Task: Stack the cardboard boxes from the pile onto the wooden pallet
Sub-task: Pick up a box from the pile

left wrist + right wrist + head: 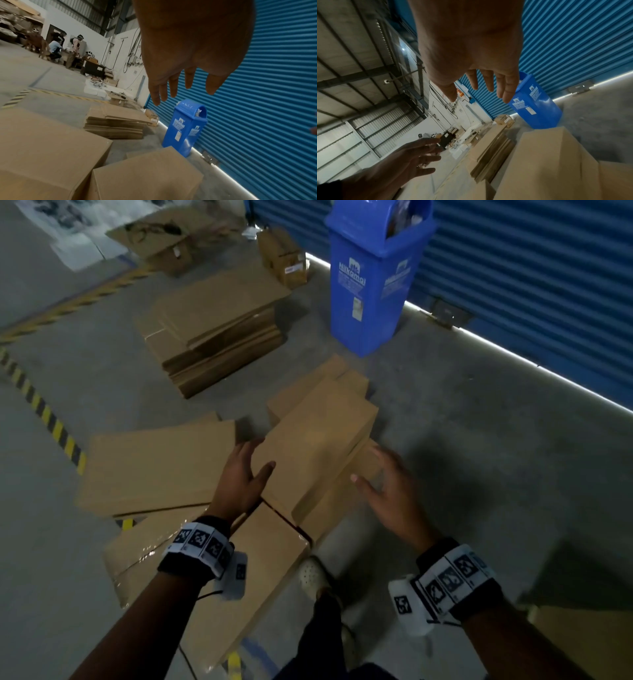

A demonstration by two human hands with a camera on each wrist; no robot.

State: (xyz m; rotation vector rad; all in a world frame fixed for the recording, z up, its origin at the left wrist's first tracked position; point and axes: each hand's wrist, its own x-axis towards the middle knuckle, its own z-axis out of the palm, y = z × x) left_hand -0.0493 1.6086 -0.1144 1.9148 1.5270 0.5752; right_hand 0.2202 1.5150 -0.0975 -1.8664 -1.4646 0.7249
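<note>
Below us, our left hand (pixel 245 474) and right hand (pixel 388 491) hover with fingers spread and holding nothing, on either side of the top cardboard box (pixel 315 446) on the floor pile, near a blue bin (pixel 371 289) and flattened cartons (pixel 215 326).

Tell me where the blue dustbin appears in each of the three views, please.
Head: blue dustbin at top, right of centre.
Left wrist: lower centre-right, below the left hand's fingertips.
Right wrist: right of centre, tilted, behind the right hand's fingers.
Shared landmark: the blue shutter beside it.
</note>
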